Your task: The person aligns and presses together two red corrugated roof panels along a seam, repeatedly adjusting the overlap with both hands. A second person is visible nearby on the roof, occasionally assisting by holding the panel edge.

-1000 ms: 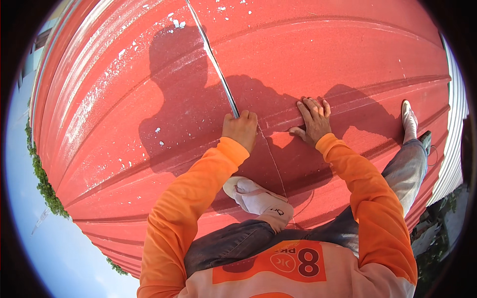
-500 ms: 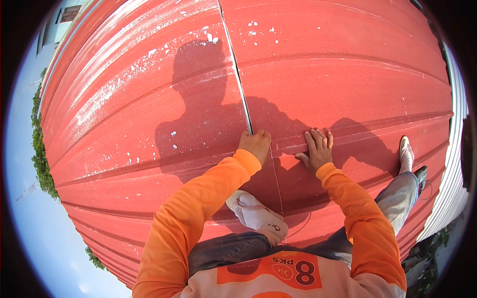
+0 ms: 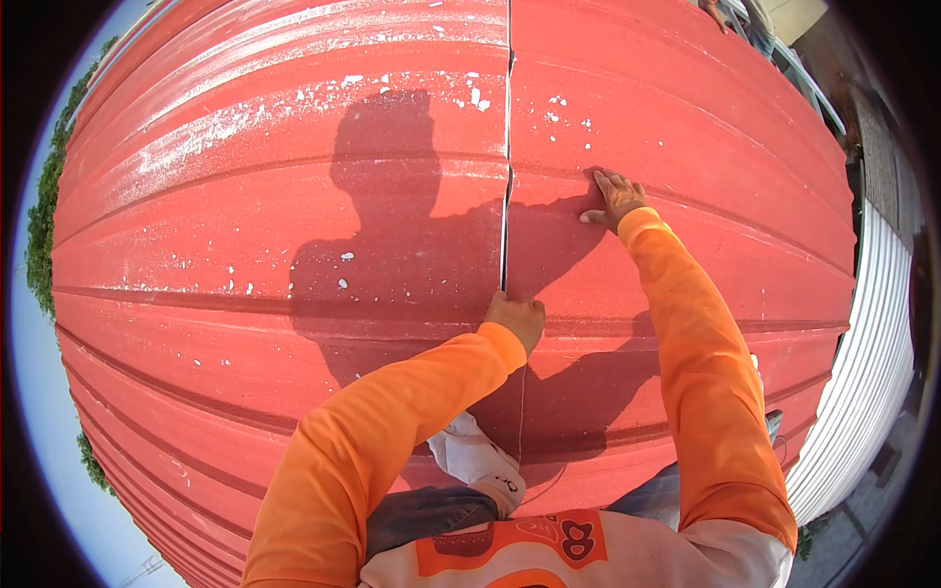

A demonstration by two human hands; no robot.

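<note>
A red ribbed metal roofing sheet [image 3: 676, 260] overlaps another along a seam. Beyond my left hand the seam stands apart as a narrow dark gap [image 3: 506, 230] with a pale edge; nearer to me it is a thin line. My left hand [image 3: 517, 321] is closed at the near end of this gap, fingers curled over the sheet edge; the fingertips are partly hidden. Farther ahead and to the right, my right hand [image 3: 619, 199] lies on the right-hand sheet beside a rib, its fingers stretched out and holding nothing.
White flakes [image 3: 477, 99] of paint or debris dot the roof. My shoe and sock [image 3: 477, 459] rest near the seam below my left hand. Past the right roof edge lies a pale corrugated roof [image 3: 848, 372]. Part of another person [image 3: 760, 27] shows at the top right edge.
My right hand has moved forward along the right sheet, away from me. My left hand stays at the seam. The view has shifted, and another person shows at the top right.
</note>
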